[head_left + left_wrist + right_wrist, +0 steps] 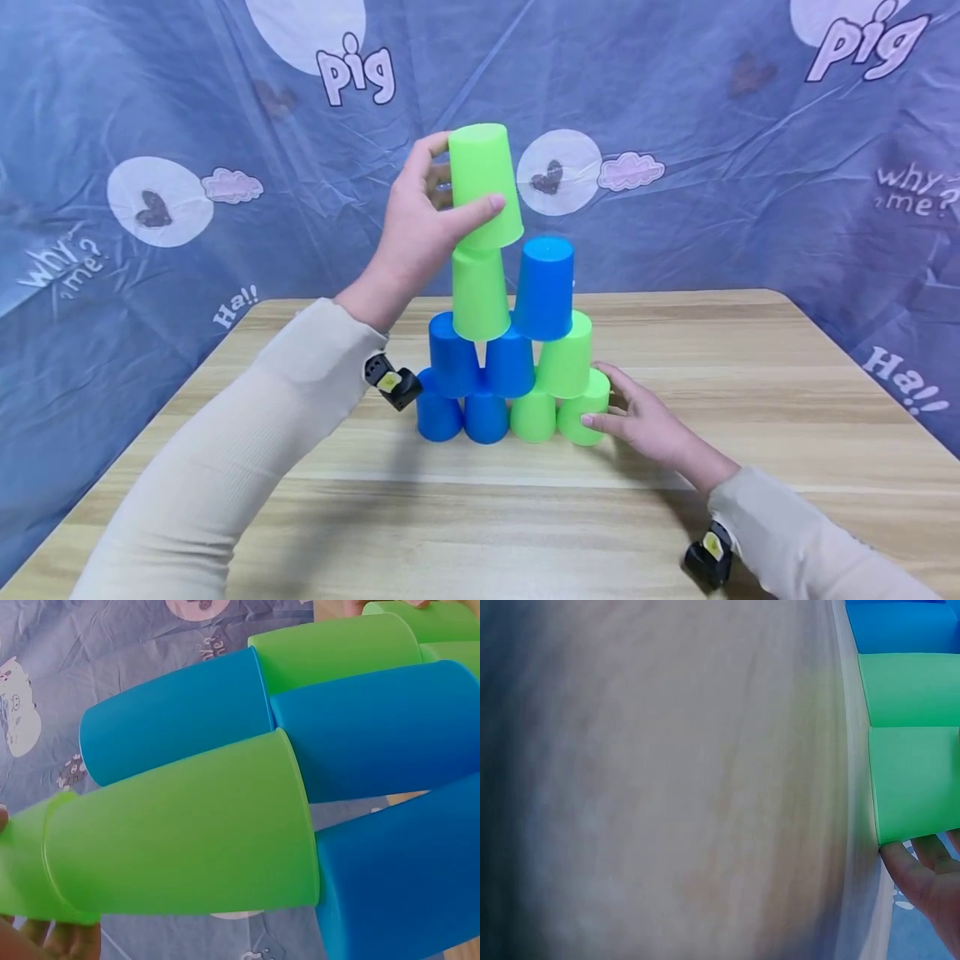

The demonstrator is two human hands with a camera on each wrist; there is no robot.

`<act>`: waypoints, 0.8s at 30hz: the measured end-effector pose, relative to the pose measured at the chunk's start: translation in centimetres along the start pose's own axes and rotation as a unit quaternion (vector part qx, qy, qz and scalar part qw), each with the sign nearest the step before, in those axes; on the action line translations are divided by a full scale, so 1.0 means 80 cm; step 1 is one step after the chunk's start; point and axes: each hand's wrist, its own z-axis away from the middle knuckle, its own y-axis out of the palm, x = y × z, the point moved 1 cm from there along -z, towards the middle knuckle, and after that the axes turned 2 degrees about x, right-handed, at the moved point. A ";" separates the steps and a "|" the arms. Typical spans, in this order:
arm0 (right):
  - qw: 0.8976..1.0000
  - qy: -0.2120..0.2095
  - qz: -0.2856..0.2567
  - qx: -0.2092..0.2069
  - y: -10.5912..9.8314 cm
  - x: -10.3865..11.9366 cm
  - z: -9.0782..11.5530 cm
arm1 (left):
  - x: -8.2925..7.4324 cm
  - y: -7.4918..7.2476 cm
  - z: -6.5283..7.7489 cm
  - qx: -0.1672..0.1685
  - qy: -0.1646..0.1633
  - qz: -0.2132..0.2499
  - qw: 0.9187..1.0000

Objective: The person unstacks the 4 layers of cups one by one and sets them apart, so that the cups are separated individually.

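Observation:
Upside-down plastic cups form a stepped stack on the table. My left hand (420,221) grips a green cup (483,183) at the top, thumb across its front and fingers behind. Its rim overlaps the upper green cup (480,296); I cannot tell whether they touch. Beside that stands a blue cup (545,287). The row below has two blue cups and a green cup (567,357). At the bottom right, my right hand (645,421) holds the end green cup (581,412) between thumb and fingers. In the right wrist view, the fingertips (900,862) touch that cup's lower edge.
The stack stands on a wood-grain table (525,517). A blue printed cloth (675,83) hangs behind and at both sides. Bottom-row blue cups (439,415) stand near my left wrist camera (392,382). Another camera (708,557) is strapped to my right wrist.

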 end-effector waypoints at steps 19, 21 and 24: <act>1.000 -0.020 0.011 0.008 0.004 0.005 0.003 | 0.027 -0.043 -0.001 -0.152 -0.019 -0.076 0.985; 1.000 -0.016 0.008 0.008 0.004 0.006 0.004 | 0.032 -0.048 -0.001 -0.160 -0.020 -0.084 0.983; 1.000 -0.010 0.007 0.005 0.003 0.008 0.004 | 0.042 -0.058 -0.001 -0.174 -0.029 -0.100 0.979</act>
